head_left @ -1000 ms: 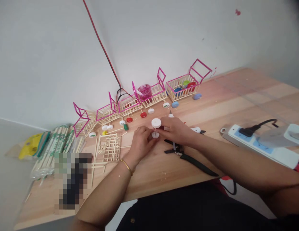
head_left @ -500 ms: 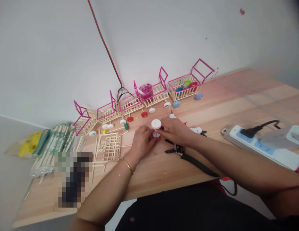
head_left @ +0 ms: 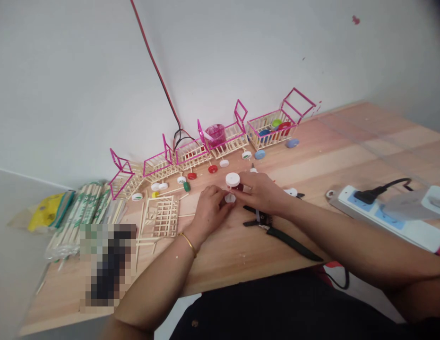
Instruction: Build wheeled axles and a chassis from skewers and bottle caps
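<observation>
Left hand (head_left: 208, 208): thumb and forefinger are clamped on the lower white cap (head_left: 229, 199). Right hand (head_left: 263, 192): thumb and fingers are clamped on the upper white cap (head_left: 232, 179); the exact contact point is hidden. The upper cap lies between the two sets of fingertips with its broad face up. The lower cap is beneath it, partly covered by the left thumb. Any link between the two caps is too small to make out.

To the left of the left fingers, a stick lattice (head_left: 165, 217) lies on the wooden table (head_left: 220, 264), with loose sticks around it. A bracelet (head_left: 188, 244) encircles the left wrist. Farther left of the fingers are the bundled sticks (head_left: 80, 212) and a yellow packet (head_left: 47, 212).

Beyond both sets of fingertips, a row of five stick carts (head_left: 191, 163) with pink rims and handles stands along the wall. A pink-stained cup (head_left: 216, 135) is at the fourth cart from the left; whether inside or behind it cannot be told. The rightmost cart contains coloured caps (head_left: 284, 127).

Below the right fingers, on the body side, hand cutters (head_left: 294, 244) lie with their handle pointing away to the right. A white tool (head_left: 290, 192) is largely hidden by the right hand. Well to the right of the right fingers is a power strip (head_left: 386, 215) with a black plug (head_left: 366, 194) inserted.
</observation>
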`<state>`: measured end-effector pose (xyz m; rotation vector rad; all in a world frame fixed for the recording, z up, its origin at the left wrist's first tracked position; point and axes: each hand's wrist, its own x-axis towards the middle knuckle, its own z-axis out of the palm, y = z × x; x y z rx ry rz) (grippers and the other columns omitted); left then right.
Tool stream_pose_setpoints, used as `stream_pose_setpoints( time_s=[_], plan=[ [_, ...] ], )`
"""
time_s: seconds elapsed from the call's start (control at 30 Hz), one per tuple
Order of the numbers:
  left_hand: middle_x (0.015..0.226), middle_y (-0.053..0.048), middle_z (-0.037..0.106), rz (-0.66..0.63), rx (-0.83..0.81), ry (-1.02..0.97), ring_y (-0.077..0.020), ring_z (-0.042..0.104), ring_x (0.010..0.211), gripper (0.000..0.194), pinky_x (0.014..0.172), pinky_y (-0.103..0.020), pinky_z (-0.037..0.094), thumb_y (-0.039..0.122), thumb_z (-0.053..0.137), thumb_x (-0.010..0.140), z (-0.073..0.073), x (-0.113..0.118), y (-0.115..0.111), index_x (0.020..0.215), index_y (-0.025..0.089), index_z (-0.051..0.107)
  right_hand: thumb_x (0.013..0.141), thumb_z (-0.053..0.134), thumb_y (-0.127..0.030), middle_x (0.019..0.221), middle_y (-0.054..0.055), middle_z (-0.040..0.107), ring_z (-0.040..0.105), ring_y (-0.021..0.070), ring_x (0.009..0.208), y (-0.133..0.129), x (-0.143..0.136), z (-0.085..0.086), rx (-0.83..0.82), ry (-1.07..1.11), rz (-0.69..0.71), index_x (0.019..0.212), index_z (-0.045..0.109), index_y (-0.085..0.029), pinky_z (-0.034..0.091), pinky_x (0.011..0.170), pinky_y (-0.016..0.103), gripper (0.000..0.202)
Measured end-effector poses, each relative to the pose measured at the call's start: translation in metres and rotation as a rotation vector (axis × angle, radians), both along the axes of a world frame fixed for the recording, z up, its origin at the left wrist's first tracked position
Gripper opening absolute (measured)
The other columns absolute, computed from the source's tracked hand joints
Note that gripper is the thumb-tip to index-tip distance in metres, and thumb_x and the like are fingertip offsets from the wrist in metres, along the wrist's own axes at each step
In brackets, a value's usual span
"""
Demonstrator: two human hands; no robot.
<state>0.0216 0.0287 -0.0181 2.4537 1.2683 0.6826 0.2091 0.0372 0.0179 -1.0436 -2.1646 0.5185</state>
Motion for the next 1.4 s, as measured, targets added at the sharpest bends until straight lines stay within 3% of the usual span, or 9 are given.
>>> stream_pose_setpoints(
  time_s=[1.4],
  plan=[
    [0.091,-0.006,0.057,-0.001,-0.005,-0.024,-0.0204,0.052,0.088,0.018,0.078,-0.035,0.044,0.029,0.058,0.084,0.0006,0.0006,-0.0024,0.097,0.017,0.061,0.082,0.055,-0.020,0.072,0.003,0.060,0.052,0.0149,0.067,0.0024,-0.0004,-0.0024,-0.016,-0.076,0.017,0.077,0.059,-0.016,0.035,0.061,0.025,0.008]
  ],
)
